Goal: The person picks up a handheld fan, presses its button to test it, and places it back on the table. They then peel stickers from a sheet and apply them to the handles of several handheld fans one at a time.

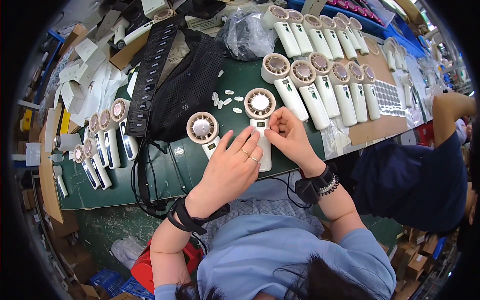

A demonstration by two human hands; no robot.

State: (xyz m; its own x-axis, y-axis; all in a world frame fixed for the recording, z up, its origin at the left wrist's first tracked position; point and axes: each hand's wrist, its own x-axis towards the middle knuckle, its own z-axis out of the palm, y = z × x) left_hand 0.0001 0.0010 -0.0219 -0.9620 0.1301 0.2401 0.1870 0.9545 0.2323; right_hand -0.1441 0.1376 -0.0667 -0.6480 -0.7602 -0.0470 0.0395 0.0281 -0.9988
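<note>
A white handheld fan [260, 102] with a beige round head lies in front of me, its handle toward me. My left hand [232, 162] rests over its handle with fingers stretched out, the tips near the small dark display. At the other side of that display my right hand [290, 137] is closed, thumb and fingers pinched at the handle's edge; whatever is between them is too small to make out. Another fan [202, 128] lies just left, its handle partly under my left hand. Several small white oval pieces [228, 101] are scattered beyond.
Rows of fans [320, 95] with exposed green handle openings lie right and far right. More fans [105, 132] lie left, beside a black mesh bag [190, 85] and a long black tray [152, 75]. A clear plastic bag [247, 32] sits behind. A co-worker's dark sleeve [415, 175] is at right.
</note>
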